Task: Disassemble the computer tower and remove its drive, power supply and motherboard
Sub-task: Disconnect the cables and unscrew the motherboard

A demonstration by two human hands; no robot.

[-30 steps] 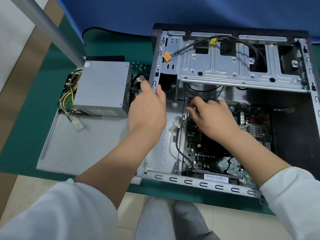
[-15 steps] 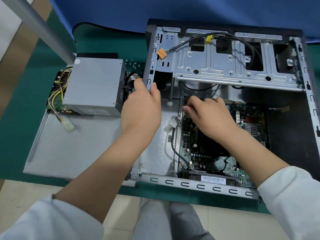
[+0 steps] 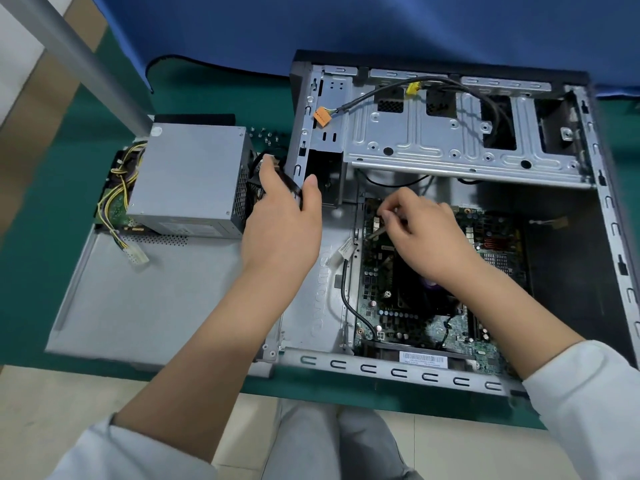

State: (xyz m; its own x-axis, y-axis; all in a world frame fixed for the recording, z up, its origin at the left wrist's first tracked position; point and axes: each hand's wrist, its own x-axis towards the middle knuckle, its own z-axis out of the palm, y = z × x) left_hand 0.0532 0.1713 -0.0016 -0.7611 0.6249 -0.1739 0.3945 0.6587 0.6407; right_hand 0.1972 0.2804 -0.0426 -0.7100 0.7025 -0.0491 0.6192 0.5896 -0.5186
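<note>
The single head camera looks steeply down, close above the open computer tower [image 3: 450, 209] (towards 1 o'clock), no second view.

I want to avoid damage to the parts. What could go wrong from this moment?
1. The right hand works with its fingertips on the motherboard, which is still in the case; a slip could bend small components.
2. The black cable runs along the board's left edge; lifting the board could snag it.
3. The left hand holds the case's sheet-metal edge, which could cut.
</note>
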